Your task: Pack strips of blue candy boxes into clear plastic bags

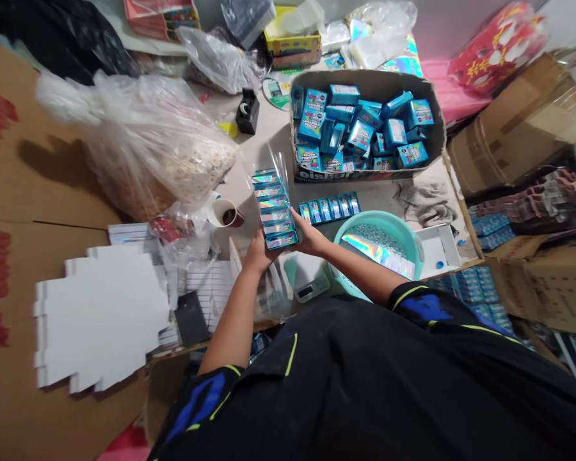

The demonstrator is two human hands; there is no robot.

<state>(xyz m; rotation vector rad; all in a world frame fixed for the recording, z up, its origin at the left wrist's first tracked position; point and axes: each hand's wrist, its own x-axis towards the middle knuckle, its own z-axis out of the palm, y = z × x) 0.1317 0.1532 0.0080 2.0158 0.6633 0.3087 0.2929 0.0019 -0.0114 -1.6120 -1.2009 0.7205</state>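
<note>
Both my hands hold a row of small blue boxes (274, 208) with shiny tops, partly inside a clear plastic bag (279, 168). My left hand (260, 251) is closed round the near left end, its fingers mostly under the boxes. From the right side, my right hand (308, 235) grips the same row near its lower end. Just right of it, a second row of blue boxes (330, 208) lies on the table. Beyond that, a large carton (368, 82) holds several loose blue boxes (362, 136).
A teal basin (418, 246) with small beads and shiny strips stands at the right, near a grey cloth (427, 202). On the left are a paper cup (225, 214), a big clear bag (163, 141) and flat white cardboard (103, 314). A black tape dispenser (247, 114) stands farther back.
</note>
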